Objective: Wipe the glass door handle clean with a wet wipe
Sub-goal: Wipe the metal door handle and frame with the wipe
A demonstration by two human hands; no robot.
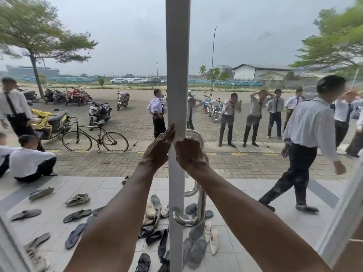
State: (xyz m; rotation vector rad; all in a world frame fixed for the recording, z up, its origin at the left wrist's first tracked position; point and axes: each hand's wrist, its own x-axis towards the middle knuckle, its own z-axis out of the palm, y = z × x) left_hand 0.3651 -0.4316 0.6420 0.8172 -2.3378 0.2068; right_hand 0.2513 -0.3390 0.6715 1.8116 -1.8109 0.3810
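Steel of the handle [201, 205] will be rigid, smooth and likely slick under a damp cloth, so a wrap-around grip sliding along the tube should suit it better than dabbing; fixed at both ends to the frame [176, 85], it should not give or swing under pressure. The wipe, by contrast, ought to be soft and limp and is best bunched into the palm, but no wipe can be made out here; if there is one, it is hidden inside the right hand [189, 154]. That hand is curled round the top of the handle, just under its upper bend, knuckles toward the camera, fingers closed on the tube; whether cloth lies between skin and metal cannot be told. The left hand [160, 149] is flat and open, fingers straight and together, its palm edge pressed against the frame just beside the right hand, holding nothing, apparently steadying the door. The handle is a polished tubular pull, bright and mirror-like, running down from the right hand past the wrist and forearm to a curved foot well below, where it turns back into the frame. A second matching tube shows through the glass behind it. Reflections blur its surface, so smudges or dirt cannot be judged. Most of its length below the hand looks not yet reached.
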